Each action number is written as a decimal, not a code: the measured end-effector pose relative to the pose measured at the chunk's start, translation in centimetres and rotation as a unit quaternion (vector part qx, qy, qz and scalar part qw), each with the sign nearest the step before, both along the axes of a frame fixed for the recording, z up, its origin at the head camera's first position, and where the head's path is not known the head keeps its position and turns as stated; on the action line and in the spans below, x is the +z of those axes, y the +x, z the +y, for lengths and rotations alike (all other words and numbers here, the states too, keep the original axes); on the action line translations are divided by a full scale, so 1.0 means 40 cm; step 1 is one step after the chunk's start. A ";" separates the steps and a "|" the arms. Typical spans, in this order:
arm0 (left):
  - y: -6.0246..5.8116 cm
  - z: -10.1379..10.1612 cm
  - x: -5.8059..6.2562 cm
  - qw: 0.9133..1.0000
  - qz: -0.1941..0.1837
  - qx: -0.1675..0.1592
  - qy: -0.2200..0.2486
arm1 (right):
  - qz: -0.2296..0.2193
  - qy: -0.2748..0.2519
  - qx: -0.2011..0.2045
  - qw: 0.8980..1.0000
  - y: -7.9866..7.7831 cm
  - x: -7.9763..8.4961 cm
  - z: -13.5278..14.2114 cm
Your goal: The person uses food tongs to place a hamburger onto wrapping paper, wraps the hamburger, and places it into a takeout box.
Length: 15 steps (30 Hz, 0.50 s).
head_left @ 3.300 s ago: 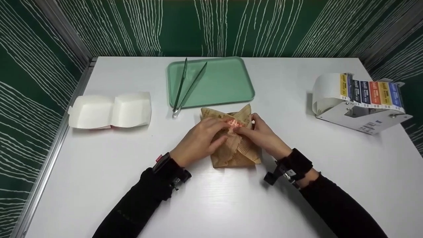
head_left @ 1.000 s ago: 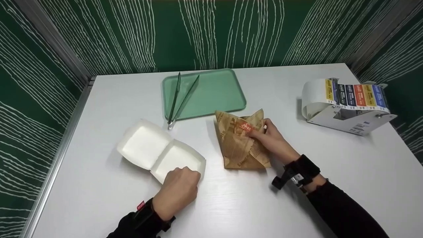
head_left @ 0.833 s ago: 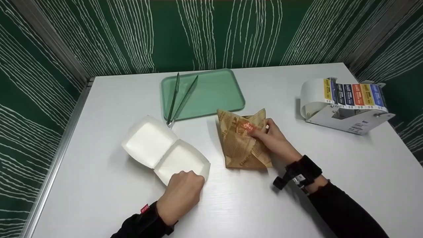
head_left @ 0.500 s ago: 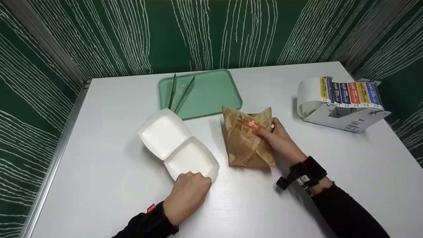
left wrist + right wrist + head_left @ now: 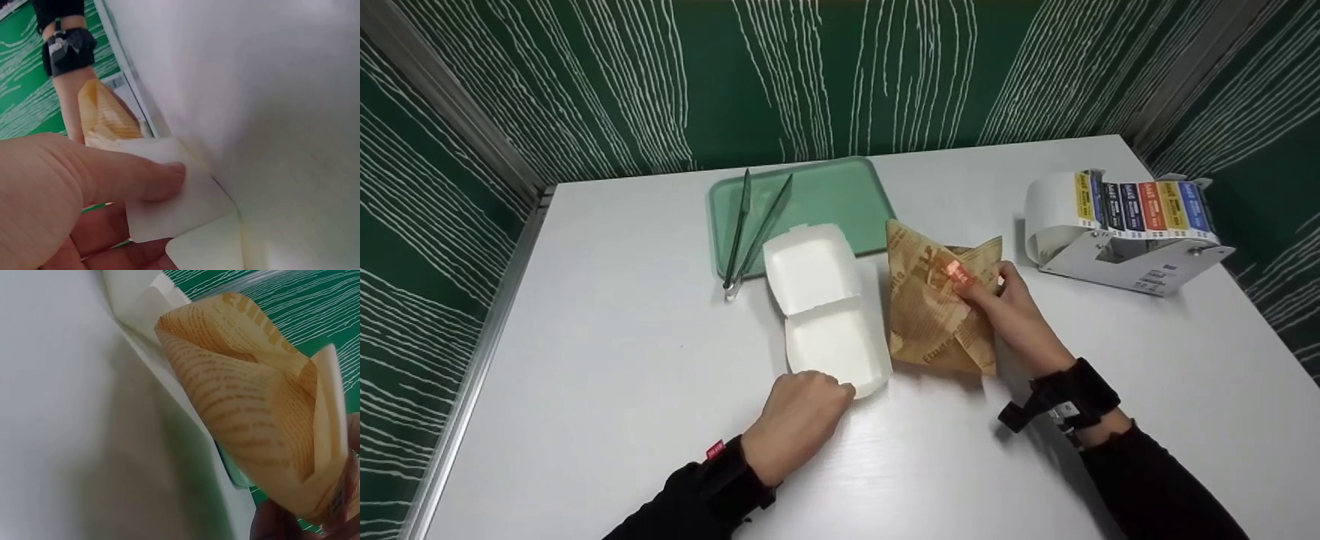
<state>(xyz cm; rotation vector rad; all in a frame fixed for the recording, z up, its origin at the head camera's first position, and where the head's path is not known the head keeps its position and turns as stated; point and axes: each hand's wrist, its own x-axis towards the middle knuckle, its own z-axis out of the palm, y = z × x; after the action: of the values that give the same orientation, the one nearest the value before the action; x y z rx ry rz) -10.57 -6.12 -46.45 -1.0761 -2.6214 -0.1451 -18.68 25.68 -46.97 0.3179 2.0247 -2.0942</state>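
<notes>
My left hand (image 5: 802,420) grips the near wall of a white takeout box (image 5: 844,341), its thumb pressed flat on the cardboard in the left wrist view. The box stands with its lid spread back, and its far half overlaps the tray in the head view. Just right of it, my right hand (image 5: 1020,315) holds a brown paper packet (image 5: 922,322) printed with newspaper-style text, thumb across the front beside a red sticker (image 5: 958,271). In the right wrist view the paper (image 5: 242,394) has a folded, pocket-like opening. What is inside the packet is hidden.
A green tray (image 5: 847,195) lies at the back of the white table (image 5: 645,405). Metal tongs (image 5: 742,240) rest across its left side. At the right stands a white dispenser (image 5: 1117,262) with a paper roll and several coloured labels.
My left hand left the packet, took hold of the box and brought it rightward from the left side, turning it. My right hand kept the packet, now tilted and slightly further right.
</notes>
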 end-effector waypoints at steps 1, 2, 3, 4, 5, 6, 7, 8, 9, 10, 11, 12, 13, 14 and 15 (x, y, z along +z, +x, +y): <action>-0.006 0.002 -0.001 1.000 -0.004 -0.001 -0.001 | 0.007 0.014 0.000 1.000 0.001 0.002 0.004; -0.011 0.005 -0.001 1.000 -0.008 -0.003 -0.001 | 0.013 0.018 -0.001 1.000 0.003 0.003 0.007; -0.016 0.007 -0.002 1.000 -0.011 -0.003 -0.002 | 0.018 0.023 -0.002 1.000 0.005 0.004 0.010; -0.021 0.009 -0.003 1.000 -0.013 -0.005 -0.004 | 0.023 0.026 -0.004 0.999 0.007 0.006 0.013; -0.026 0.011 -0.004 1.000 -0.015 -0.005 -0.005 | 0.028 0.027 -0.006 0.999 0.008 0.006 0.016; -0.030 0.012 -0.005 1.000 -0.018 -0.004 -0.006 | 0.033 0.029 -0.008 0.999 0.009 0.007 0.019; -0.032 0.013 -0.006 1.000 -0.020 -0.004 -0.007 | 0.036 0.029 -0.008 0.999 0.011 0.007 0.022; -0.035 0.014 -0.007 1.000 -0.024 -0.004 -0.005 | 0.039 0.026 -0.009 0.999 0.012 0.008 0.025; -0.037 0.015 -0.008 1.000 -0.027 -0.002 -0.004 | 0.042 0.023 -0.009 0.999 0.014 0.008 0.028; -0.039 0.016 -0.008 1.000 -0.031 -0.002 -0.003 | 0.044 0.020 -0.009 0.999 0.015 0.009 0.032; -0.041 0.017 -0.007 0.999 -0.035 -0.001 -0.002 | 0.045 0.018 -0.009 0.999 0.016 0.010 0.035; -0.042 0.018 -0.007 0.999 -0.036 0.000 -0.002 | 0.045 0.015 -0.010 0.999 0.017 0.011 0.038; -0.044 0.019 -0.007 0.999 -0.037 0.000 -0.002 | 0.045 0.013 -0.011 0.999 0.018 0.012 0.041; -0.046 0.021 -0.008 0.999 -0.038 0.001 -0.002 | 0.045 0.011 -0.012 0.999 0.018 0.013 0.044; -0.047 0.022 -0.008 0.999 -0.039 0.001 -0.003 | 0.045 0.010 -0.014 0.999 0.019 0.013 0.047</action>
<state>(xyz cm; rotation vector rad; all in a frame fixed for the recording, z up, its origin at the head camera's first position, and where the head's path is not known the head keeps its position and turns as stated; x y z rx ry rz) -12.46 -5.22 -46.78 -1.0894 -2.6930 -0.1820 -17.93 27.56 -46.43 0.2613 2.1031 -2.1424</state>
